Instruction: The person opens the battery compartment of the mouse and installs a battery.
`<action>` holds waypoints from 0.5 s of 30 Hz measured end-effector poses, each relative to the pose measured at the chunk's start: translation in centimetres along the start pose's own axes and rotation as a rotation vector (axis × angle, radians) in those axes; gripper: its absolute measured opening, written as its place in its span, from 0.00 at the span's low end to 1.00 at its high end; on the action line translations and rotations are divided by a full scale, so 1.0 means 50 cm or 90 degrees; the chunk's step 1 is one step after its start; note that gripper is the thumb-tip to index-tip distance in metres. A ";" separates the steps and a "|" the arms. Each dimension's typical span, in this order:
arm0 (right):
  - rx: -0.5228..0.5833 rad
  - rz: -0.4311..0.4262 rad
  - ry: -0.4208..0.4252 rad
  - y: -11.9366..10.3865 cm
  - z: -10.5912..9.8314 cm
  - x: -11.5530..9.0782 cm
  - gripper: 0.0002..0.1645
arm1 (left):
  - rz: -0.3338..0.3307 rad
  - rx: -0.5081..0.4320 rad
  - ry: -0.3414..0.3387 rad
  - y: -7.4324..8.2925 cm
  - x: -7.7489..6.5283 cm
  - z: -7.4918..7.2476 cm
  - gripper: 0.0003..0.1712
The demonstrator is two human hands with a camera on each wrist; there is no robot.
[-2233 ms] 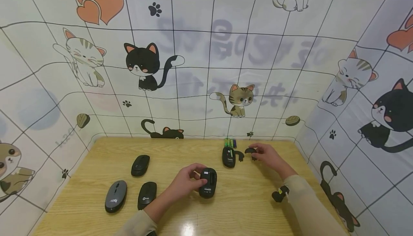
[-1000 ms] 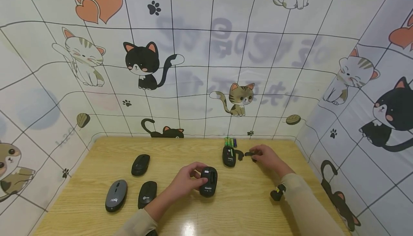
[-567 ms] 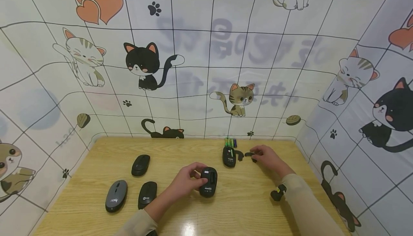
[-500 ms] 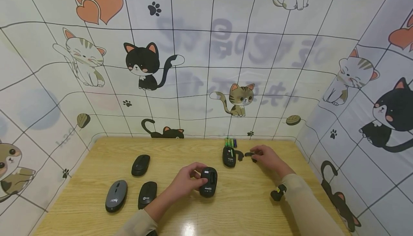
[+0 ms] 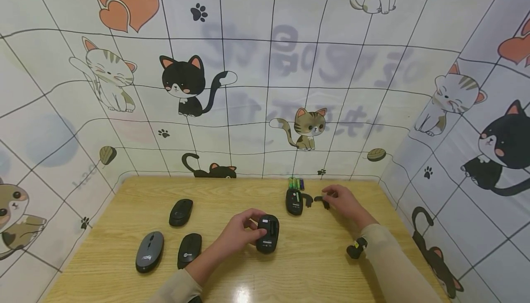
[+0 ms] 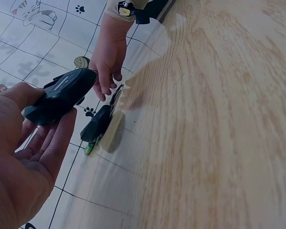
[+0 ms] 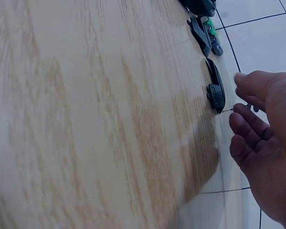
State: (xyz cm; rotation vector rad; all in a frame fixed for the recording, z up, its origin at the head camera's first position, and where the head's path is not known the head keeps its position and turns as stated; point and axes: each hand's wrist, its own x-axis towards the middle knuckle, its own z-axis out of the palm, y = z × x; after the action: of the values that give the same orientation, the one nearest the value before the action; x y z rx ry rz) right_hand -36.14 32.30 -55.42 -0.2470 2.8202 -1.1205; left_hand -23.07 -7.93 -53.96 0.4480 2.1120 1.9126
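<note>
My left hand point(image 5: 238, 229) grips a black computer mouse point(image 5: 269, 245), underside up, thumb along its edge. Its long battery slot is uncovered and looks dark inside. The left wrist view shows this mouse point(image 6: 62, 98) held between thumb and fingers, off the table. At the back right, my right hand point(image 5: 341, 201) hovers by a black curved battery cover point(image 5: 325, 203) lying on the table. In the right wrist view, a small gap separates the fingers from that cover point(image 7: 215, 90). Left of it lie a similar cover point(image 5: 308, 200) and an overturned black mouse point(image 5: 294, 207) with a green battery inside.
Several green and dark batteries point(image 5: 296, 183) lie in a row behind the overturned mouse. On the left of the wooden table point(image 5: 223, 192) sit a grey mouse point(image 5: 149, 252) and two black mice point(image 5: 181, 212), right side up. A cat-print sheet point(image 5: 256, 151) hangs behind and at the sides.
My right hand lowered the battery cover onto the table and let go of it; the fingers are now slightly raised from it. My left hand holds its mouse in the same place.
</note>
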 end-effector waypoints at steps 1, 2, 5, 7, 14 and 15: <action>0.002 0.000 0.010 -0.003 0.000 0.000 0.18 | 0.000 0.000 0.000 0.000 0.000 0.000 0.24; 0.004 -0.003 0.019 -0.006 0.000 0.000 0.18 | 0.001 0.001 -0.001 0.001 0.000 0.000 0.24; 0.001 -0.014 0.043 -0.015 0.001 0.002 0.18 | 0.002 0.002 -0.002 0.001 0.000 0.001 0.24; -0.006 -0.023 0.058 -0.021 0.002 0.007 0.18 | 0.003 0.003 -0.001 0.001 -0.001 0.002 0.24; -0.024 -0.068 0.060 -0.043 0.014 0.040 0.22 | 0.003 0.006 0.000 0.000 0.000 0.003 0.24; -0.025 -0.069 0.058 -0.046 0.016 0.045 0.22 | 0.003 0.005 -0.001 0.000 0.000 0.004 0.24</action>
State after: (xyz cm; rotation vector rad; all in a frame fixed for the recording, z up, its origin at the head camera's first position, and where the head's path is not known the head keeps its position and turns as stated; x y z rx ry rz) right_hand -37.98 29.68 -54.49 -0.3653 2.9432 -1.1256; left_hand -23.00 -7.75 -53.96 0.4567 2.1202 1.9070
